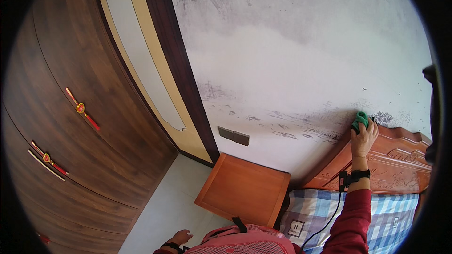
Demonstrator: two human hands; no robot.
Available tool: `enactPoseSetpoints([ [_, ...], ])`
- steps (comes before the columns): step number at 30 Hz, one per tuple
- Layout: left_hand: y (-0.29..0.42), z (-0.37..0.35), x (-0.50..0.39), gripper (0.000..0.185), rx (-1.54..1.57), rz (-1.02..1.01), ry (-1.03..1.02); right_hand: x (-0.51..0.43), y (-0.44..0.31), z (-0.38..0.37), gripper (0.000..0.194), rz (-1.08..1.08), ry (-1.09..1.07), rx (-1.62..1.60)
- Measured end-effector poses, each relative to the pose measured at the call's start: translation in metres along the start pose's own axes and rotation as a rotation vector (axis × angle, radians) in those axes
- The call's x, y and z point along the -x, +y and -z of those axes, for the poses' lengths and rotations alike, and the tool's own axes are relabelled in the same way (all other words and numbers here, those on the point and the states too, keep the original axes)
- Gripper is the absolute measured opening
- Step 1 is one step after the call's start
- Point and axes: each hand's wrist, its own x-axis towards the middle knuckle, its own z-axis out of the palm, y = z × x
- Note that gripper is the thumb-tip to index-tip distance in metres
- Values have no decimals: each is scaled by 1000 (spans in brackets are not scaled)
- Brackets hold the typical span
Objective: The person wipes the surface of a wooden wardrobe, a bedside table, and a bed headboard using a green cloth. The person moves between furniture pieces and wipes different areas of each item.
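My right hand (364,139) grips a bunched green cloth (360,121) at the top edge of a carved wooden headboard (385,162). Behind the cloth is a wall (268,63) with an ink-style landscape print. A black strap with a small device and a cable (337,208) circles my right wrist. Low in the view, my left hand (180,237) hangs over the pale floor, holding nothing that I can see; its fingers are partly curled. A wooden nightstand (243,188) stands between my two arms, beside the bed.
Dark wooden wardrobe doors (88,141) with red hanging ornaments fill the left side. Wall switches or sockets (233,136) sit above the nightstand. A checkered pillow (307,208) lies against the headboard. My pink checked apron (243,241) shows at the bottom.
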Motion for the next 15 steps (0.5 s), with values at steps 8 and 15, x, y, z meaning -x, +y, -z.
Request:
enactPoseSetpoints([
  [8,1,-4,-7,55,-54,-82,19,0,-6,7,39,34,-101,10],
  [15,9,-2,3,54,-40,-45,4,6,-13,13,27,329,-116,-1],
])
